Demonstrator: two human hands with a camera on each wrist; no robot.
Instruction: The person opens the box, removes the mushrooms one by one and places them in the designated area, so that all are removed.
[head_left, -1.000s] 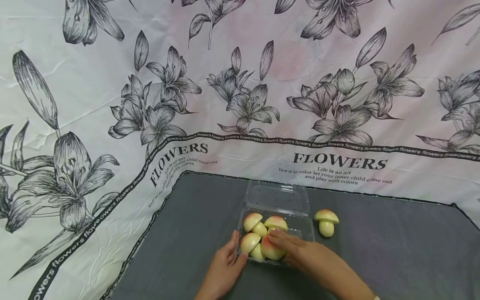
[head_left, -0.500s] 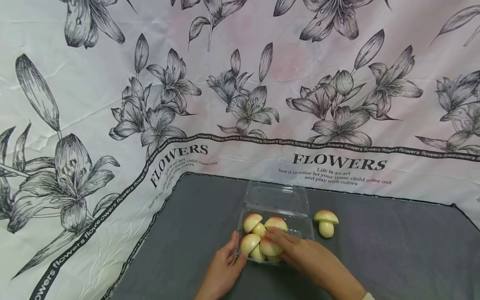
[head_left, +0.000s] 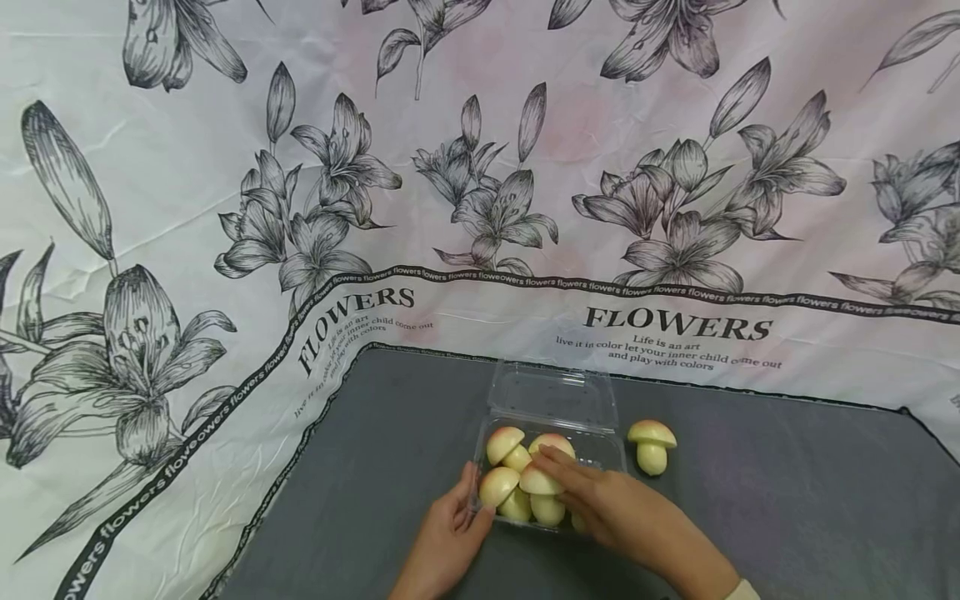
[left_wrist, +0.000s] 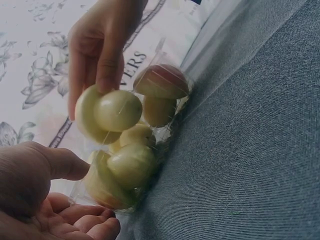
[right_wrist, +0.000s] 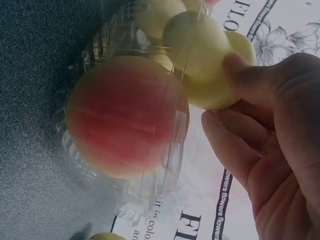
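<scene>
Head view: the right hand (head_left: 611, 508) pinches a toy mushroom (head_left: 543, 492) by its cap inside the clear clamshell box (head_left: 600, 433), while the left hand (head_left: 450, 533), fingers relaxed, steadies the box's near-left wall. It looks light, smooth and rigid; the cap rim suits gripping. Another mushroom (head_left: 651, 444) stands on the grey tabletop (head_left: 787, 500).

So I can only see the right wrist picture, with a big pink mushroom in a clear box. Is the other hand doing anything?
Observer: The left hand rests open against the left side of the clear box.
Operator: Any mushrooms outside it?
Observer: One lone mushroom stands upright on the grey cloth, right of the box.
Operator: Is the lid on?
Observer: No, the lid lies open behind the box.
</scene>
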